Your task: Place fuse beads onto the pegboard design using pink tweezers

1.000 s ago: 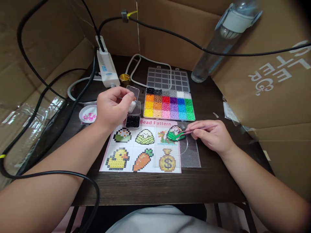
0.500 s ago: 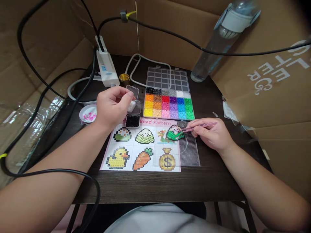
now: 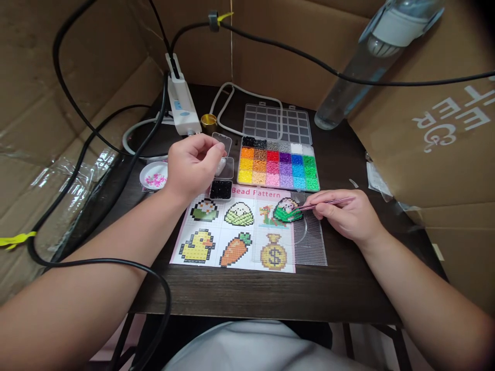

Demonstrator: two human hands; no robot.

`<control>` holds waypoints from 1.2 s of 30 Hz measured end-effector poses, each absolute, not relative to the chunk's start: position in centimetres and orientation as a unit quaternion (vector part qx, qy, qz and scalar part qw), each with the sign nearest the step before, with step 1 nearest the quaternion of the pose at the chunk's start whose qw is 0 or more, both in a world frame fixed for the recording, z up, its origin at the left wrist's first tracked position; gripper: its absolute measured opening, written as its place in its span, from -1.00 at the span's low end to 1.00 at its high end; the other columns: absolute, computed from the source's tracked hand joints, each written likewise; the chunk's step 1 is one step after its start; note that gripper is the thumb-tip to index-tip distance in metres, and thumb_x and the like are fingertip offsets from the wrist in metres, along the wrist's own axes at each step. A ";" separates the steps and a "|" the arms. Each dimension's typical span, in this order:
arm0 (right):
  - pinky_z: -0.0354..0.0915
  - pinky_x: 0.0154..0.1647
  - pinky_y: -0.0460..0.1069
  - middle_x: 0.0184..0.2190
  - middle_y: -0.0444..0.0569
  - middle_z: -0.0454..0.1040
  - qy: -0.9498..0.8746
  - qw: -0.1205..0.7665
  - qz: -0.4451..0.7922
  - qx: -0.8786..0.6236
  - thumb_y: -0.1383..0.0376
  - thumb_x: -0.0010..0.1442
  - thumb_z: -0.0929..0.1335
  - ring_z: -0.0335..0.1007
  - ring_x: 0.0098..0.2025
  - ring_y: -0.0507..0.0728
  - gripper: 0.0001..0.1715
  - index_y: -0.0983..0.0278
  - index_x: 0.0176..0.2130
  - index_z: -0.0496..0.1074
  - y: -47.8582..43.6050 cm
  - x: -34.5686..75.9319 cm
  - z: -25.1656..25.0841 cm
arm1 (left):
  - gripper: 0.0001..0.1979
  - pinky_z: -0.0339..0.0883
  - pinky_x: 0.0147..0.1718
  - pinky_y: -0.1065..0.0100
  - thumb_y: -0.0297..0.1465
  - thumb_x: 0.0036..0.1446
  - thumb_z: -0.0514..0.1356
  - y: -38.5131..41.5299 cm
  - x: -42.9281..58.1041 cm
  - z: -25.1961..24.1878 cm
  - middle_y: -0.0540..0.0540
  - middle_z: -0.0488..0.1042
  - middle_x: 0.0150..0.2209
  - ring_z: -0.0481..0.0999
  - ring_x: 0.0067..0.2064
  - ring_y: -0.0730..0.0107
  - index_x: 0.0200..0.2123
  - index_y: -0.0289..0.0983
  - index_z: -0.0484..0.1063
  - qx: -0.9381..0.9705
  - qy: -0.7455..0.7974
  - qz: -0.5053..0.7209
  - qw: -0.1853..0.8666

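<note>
The right hand (image 3: pixel 350 216) pinches pink tweezers (image 3: pixel 325 204) over the bead picture (image 3: pixel 286 211). The left hand (image 3: pixel 191 167) is curled above a small box (image 3: pixel 223 167), mid-frame.

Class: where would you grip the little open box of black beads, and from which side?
Pinch the black-bead box by its two outer side walls, coming straight down from above. It sits open-topped, full of loose beads, so keep it level. The right hand holds tweezers.

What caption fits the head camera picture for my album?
Right hand points pink tweezers at a bead figure on the pegboard; left hand sits beside small bead boxes.
</note>
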State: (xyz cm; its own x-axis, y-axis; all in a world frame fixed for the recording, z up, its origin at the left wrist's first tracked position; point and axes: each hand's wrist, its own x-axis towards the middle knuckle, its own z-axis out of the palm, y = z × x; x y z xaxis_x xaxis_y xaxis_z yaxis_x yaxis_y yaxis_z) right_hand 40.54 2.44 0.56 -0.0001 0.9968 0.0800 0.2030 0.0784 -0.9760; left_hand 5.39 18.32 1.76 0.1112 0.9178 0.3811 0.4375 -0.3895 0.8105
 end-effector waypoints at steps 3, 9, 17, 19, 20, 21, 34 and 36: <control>0.58 -0.43 0.06 -0.22 0.08 0.93 -0.566 0.461 0.421 -0.538 -0.13 0.25 0.84 0.57 -0.50 0.11 -0.63 0.06 -0.22 0.99 2.4 40.5 0.7 | -0.80 0.65 -0.28 0.04 -0.15 0.42 0.42 18.2 5.5 1.9 -0.01 0.84 -0.31 0.80 -0.22 0.10 -0.31 0.01 0.71 0.699 0.482 0.455 0.268; 0.58 -0.42 0.04 -0.23 0.07 0.92 -0.573 0.458 0.419 -0.535 -0.03 0.26 0.83 0.61 -0.47 0.13 -0.73 0.07 -0.23 0.98 2.5 40.4 0.7 | -0.81 0.63 -0.25 0.04 -0.16 0.38 0.40 18.2 5.5 2.0 0.01 0.83 -0.32 0.77 -0.25 0.14 -0.32 0.02 0.73 0.696 0.491 0.457 0.255; 0.71 -0.26 0.08 -0.26 0.09 0.91 -0.599 0.441 0.398 -0.537 -0.07 0.28 0.82 0.80 -0.29 0.26 -0.68 0.08 -0.25 0.97 2.5 40.5 0.7 | -0.76 0.65 -0.23 0.00 -0.06 0.35 0.44 18.2 5.4 2.0 0.03 0.83 -0.33 0.74 -0.27 0.11 -0.37 0.04 0.72 0.694 0.487 0.464 0.257; 0.71 -0.26 0.09 -0.27 0.09 0.91 -0.599 0.442 0.396 -0.538 -0.09 0.28 0.81 0.81 -0.28 0.27 -0.66 0.08 -0.27 0.96 2.5 40.5 0.7 | -0.74 0.65 -0.24 -0.01 -0.05 0.36 0.44 18.3 5.4 2.0 0.03 0.85 -0.32 0.74 -0.26 0.10 -0.38 0.05 0.72 0.696 0.489 0.459 0.256; 0.70 -0.27 0.09 -0.27 0.09 0.91 -0.599 0.442 0.395 -0.538 -0.10 0.27 0.81 0.82 -0.28 0.28 -0.66 0.07 -0.27 0.96 2.5 40.5 0.8 | -0.74 0.64 -0.25 -0.01 -0.04 0.36 0.43 18.3 5.4 2.0 0.03 0.85 -0.32 0.74 -0.26 0.09 -0.38 0.06 0.72 0.697 0.491 0.457 0.255; 0.69 -0.28 0.08 -0.27 0.09 0.91 -0.598 0.443 0.395 -0.538 -0.10 0.27 0.81 0.81 -0.28 0.28 -0.66 0.07 -0.27 0.96 2.5 40.5 0.8 | -0.74 0.64 -0.25 -0.01 -0.04 0.36 0.43 18.3 5.4 2.1 0.03 0.85 -0.32 0.75 -0.25 0.08 -0.38 0.06 0.72 0.697 0.492 0.456 0.255; 0.64 -0.36 0.05 -0.24 0.10 0.92 -0.596 0.440 0.403 -0.538 -0.09 0.25 0.83 0.76 -0.35 0.22 -0.67 0.07 -0.25 0.97 2.6 40.3 1.1 | -0.75 0.64 -0.24 -0.02 -0.05 0.37 0.44 18.4 5.3 2.0 0.02 0.84 -0.32 0.77 -0.23 0.08 -0.37 0.06 0.72 0.698 0.486 0.459 0.257; 0.66 -0.35 0.05 -0.24 0.10 0.92 -0.597 0.441 0.403 -0.536 -0.09 0.26 0.83 0.78 -0.34 0.23 -0.68 0.06 -0.25 0.97 2.6 40.3 1.1 | -0.75 0.64 -0.24 -0.02 -0.07 0.37 0.43 18.4 5.3 2.0 0.01 0.84 -0.32 0.77 -0.23 0.08 -0.37 0.06 0.72 0.699 0.488 0.457 0.253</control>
State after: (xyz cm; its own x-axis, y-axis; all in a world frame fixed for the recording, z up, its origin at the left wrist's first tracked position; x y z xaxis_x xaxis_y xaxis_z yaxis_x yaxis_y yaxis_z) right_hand 40.34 2.56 1.08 -0.0374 0.9948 0.0943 0.2840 0.1011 -0.9535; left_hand 5.35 18.35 2.01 0.1052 0.9141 0.3917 0.4510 -0.3949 0.8004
